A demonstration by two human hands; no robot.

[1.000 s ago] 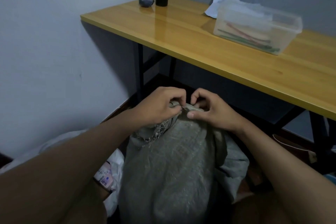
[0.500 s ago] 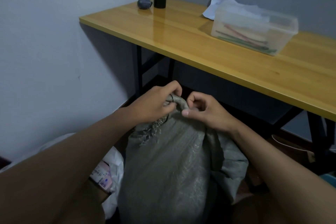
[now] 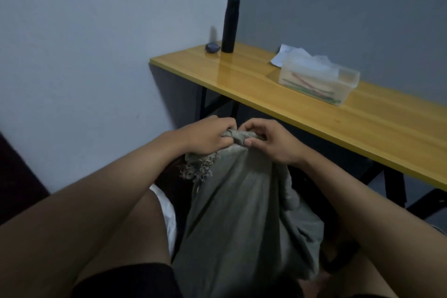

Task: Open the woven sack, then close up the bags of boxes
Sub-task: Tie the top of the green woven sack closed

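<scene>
So the grey woven sack (image 3: pixel 244 220) is standing upright between the person's knees, low in the middle of the view, with its neck bunched into a tight twist at the top. Both hands are on that twist: the left hand (image 3: pixel 205 136) grips it from the 9 o'clock side with fingers curled over, and the right hand (image 3: pixel 271 141) pinches it from 3 o'clock, thumb pressed on the fabric. Frayed threads hang just under the left hand. A bit of white plastic bag (image 3: pixel 167 215) peeks out at 8 o'clock of the sack. Up at 1 o'clock the wooden surface (image 3: pixel 314 116) carries a tall black bottle (image 3: pixel 230 24) and a clear plastic box (image 3: pixel 319 83), well apart.
</scene>
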